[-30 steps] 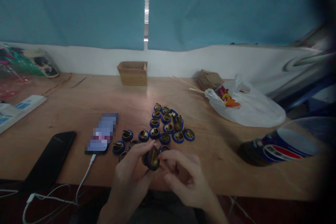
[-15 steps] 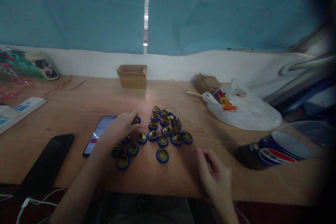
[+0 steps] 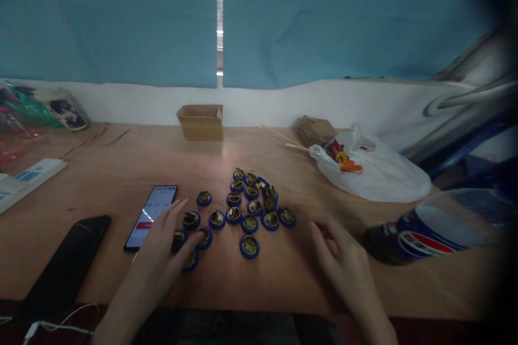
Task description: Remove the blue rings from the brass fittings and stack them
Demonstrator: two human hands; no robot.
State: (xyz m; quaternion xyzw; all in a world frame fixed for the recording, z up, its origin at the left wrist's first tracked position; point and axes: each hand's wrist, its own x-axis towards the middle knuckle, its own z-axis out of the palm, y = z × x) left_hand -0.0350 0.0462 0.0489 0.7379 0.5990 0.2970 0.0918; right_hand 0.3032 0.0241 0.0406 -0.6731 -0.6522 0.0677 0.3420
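Note:
Several round pin badges with blue rims and brass backs lie face down on the wooden table, the main cluster around one badge (image 3: 233,215) at mid-table. My left hand (image 3: 164,242) hovers over the left group, its fingers spread and holding nothing; it partly covers some badges there. Just beyond its fingertips lies a lone badge (image 3: 204,198). The nearest badge (image 3: 249,247) sits apart at the front of the cluster. To the right of the badges, my right hand (image 3: 340,253) rests near the table, fingers curled and thumb against them, with nothing visible inside.
A lit phone (image 3: 143,226) lies beside my left hand, and a black phone (image 3: 67,264) further left. An open cardboard box (image 3: 201,123) stands at the back. A Pepsi bottle (image 3: 421,237) and a white plastic bag (image 3: 376,170) are on the right; a power strip (image 3: 36,178) is far left.
My left hand has drawn back toward me and opened, leaving the badge that was at its fingertips on the table. My right hand has shifted slightly right and stays curled.

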